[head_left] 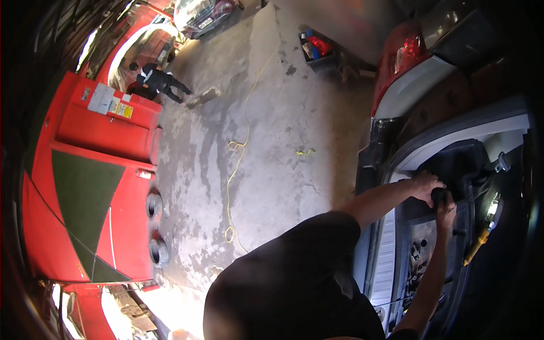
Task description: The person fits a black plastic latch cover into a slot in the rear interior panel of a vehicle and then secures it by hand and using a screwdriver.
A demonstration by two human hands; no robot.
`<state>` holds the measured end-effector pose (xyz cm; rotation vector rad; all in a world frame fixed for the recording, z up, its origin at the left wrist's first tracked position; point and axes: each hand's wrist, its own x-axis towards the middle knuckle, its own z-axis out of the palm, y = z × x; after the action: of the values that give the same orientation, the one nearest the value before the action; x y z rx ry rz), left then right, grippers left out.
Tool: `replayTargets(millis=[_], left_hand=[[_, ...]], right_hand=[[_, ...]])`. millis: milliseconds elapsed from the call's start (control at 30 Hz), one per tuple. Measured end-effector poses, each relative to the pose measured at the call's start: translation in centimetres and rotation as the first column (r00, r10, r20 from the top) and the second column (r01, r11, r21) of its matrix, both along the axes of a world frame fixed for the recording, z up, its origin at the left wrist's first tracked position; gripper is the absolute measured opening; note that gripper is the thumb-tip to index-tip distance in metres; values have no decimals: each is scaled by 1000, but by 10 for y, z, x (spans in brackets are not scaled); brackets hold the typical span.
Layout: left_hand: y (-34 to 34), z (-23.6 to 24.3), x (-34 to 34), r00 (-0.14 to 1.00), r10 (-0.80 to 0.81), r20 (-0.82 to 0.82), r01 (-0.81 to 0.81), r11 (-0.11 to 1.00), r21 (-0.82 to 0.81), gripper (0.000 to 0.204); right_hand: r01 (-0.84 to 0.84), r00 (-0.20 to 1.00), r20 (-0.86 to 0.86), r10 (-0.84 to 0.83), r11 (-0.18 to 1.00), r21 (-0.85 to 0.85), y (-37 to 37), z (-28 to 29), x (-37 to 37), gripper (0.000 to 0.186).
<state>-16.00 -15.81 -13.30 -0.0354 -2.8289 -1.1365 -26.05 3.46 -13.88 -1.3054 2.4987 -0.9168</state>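
This is a vehicle repair workshop. A car [416,85] stands opened up at the right of the frame, a lit, yellow-handled work lamp [479,242] inside it. Stained concrete flooring [277,187] fills the middle, crossed by a yellow cord [229,195]. Two loose tyres [159,199] lie at centre left; another car [205,16] shows at upper left, a loaded black bin [322,67] at upper centre.

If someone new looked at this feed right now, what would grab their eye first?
Probably the big red wall at the left, then the yellow cord snaking along the middle of the grey floor. At the right, the left hand and right hand meet at a small dark object inside the open car, near a lit yellow-handled lamp.
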Motion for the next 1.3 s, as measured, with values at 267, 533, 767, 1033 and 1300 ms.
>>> replayTargets(millis=[267,533,767,1033,1300], left_hand=[[-8,-5,7,994,0,-106,4,999,37,88],[-21,18,2,997,-66,-48,73,981,178,76],[7,26,-9,982,-150,-114,158,985,71,68],[12,29,14,988,-30,-148,46,994,101,38],[5,41,1,994,-109,-13,110,973,205,37]], right_hand=[[75,997,-9,-75,996,-41,-13,16,19,27],[163,978,-107,-178,978,-132,-27,13,23,46],[268,951,-131,-279,958,-97,-7,9,23,40],[340,934,85,-348,935,103,-23,32,35,35],[388,909,132,-395,919,72,-23,33,37,27]])
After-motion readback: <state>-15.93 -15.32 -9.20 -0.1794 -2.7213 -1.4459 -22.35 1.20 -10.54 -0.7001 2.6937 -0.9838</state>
